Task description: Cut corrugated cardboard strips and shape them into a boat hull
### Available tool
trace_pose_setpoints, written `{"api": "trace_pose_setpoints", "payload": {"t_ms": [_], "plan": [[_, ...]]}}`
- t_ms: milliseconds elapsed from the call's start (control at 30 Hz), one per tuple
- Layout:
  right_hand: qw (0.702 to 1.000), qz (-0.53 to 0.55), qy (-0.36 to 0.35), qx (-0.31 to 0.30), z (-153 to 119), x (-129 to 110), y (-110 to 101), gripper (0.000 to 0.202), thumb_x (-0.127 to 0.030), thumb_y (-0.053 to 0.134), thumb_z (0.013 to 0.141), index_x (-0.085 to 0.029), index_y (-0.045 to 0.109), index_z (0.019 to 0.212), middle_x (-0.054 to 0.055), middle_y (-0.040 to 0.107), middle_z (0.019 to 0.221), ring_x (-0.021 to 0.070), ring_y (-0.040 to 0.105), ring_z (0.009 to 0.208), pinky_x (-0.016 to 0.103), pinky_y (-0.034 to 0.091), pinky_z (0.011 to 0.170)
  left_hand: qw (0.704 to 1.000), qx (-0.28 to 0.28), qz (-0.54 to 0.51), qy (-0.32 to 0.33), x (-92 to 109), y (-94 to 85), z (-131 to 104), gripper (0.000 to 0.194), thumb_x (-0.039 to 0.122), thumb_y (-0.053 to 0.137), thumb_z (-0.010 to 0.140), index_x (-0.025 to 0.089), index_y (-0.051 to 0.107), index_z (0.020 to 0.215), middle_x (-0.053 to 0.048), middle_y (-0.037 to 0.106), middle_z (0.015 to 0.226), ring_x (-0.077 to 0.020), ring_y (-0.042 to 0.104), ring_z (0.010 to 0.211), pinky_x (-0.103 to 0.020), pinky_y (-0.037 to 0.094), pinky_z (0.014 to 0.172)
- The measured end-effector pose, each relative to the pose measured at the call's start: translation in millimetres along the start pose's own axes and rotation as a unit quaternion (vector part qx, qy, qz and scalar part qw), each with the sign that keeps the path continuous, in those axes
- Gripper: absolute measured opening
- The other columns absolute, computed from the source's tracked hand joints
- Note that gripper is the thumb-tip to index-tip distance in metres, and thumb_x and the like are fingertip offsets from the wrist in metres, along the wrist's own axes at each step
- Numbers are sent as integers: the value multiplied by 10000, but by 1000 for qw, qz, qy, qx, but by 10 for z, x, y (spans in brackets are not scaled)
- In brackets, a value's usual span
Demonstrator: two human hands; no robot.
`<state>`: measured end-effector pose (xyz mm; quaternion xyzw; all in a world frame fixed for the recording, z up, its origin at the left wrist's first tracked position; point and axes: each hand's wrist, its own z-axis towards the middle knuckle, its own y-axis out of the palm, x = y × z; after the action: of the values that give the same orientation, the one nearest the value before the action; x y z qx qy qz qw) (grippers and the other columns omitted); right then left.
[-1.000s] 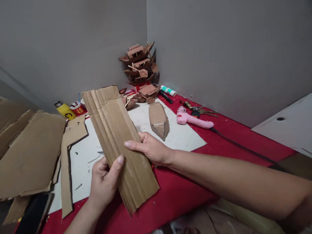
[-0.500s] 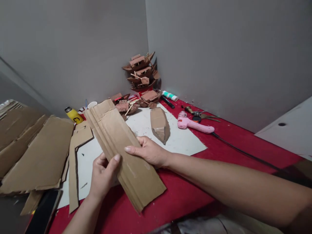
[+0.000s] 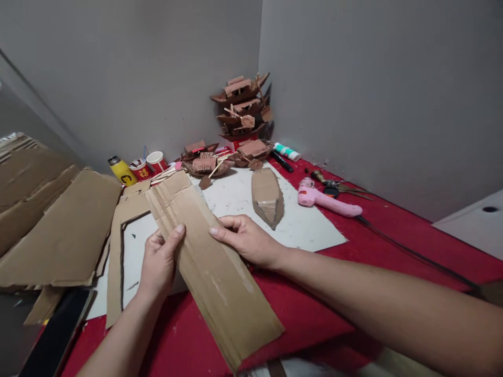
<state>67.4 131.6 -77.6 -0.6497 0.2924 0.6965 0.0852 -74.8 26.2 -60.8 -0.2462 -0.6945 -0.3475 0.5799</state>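
Note:
Between my hands I hold a long strip of brown cardboard (image 3: 220,272), tilted over the front of the table. My left hand (image 3: 159,259) grips its left edge, thumb on top and fingers underneath. On the opposite edge my right hand (image 3: 247,238) pinches it the same way, the other fingers partly hidden below. Crease lines run along the strip's left side. Beyond my right hand a small cardboard boat hull (image 3: 267,196) lies on a white sheet (image 3: 302,225).
Brown model boats (image 3: 243,107) are stacked in the corner, with others in front. A pink glue gun (image 3: 330,203) with a black cord lies at right. Large cardboard pieces (image 3: 63,230) fill the left. A yellow bottle (image 3: 122,172) and paper cups (image 3: 156,162) stand behind.
The view has shifted, so the background sits further right. The cardboard strip has come lower and nearer, still in both hands, with my left hand now higher along its edge.

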Motion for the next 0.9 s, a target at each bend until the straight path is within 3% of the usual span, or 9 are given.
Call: {"api": "trace_pose_setpoints", "payload": {"t_ms": [300,433,633,700,833,900], "plan": [[999,-45,1,14,-2,-19,-12,347,-472,646,740,-130,635,692,-9,603,610,90,519,507,200,412,468,1000,-4,7,-11,-25,-21,-8,333,337,768,655,137,717,916,-90,749,833,-250,698,762,-343,551,708],[994,-96,-31,48,10,-44,-66,409,-497,542,819,-164,528,583,-60,453,437,57,409,363,164,316,348,1000,4,15,-22,-27,-32,25,398,356,786,625,130,716,946,-98,749,849,-250,699,738,-354,549,716],[990,-114,-47,64,16,-23,-89,342,-470,565,812,-163,546,661,-75,428,435,47,389,338,147,308,328,999,19,16,-42,-14,-30,39,382,359,785,628,112,707,908,-97,748,797,-220,690,628,-306,544,613],[990,-103,-51,80,19,-18,-80,337,-480,577,798,-162,567,687,-73,438,444,52,392,349,152,319,328,997,-14,14,-72,-3,-23,23,379,348,770,655,108,702,940,-104,749,810,-225,695,640,-312,548,624],[989,-77,-55,113,25,-30,-69,350,-496,593,781,-160,573,685,-71,443,453,59,393,367,164,340,340,977,-158,4,-145,-22,-31,-24,401,288,724,724,125,667,1086,-128,741,933,-258,704,781,-359,552,721],[987,-82,-59,126,27,-44,-70,356,-493,602,774,-157,563,663,-67,445,466,59,400,383,165,337,351,968,-201,-2,-153,-48,-44,-38,384,262,703,750,141,658,1111,-127,733,983,-263,699,831,-375,547,756]]}}
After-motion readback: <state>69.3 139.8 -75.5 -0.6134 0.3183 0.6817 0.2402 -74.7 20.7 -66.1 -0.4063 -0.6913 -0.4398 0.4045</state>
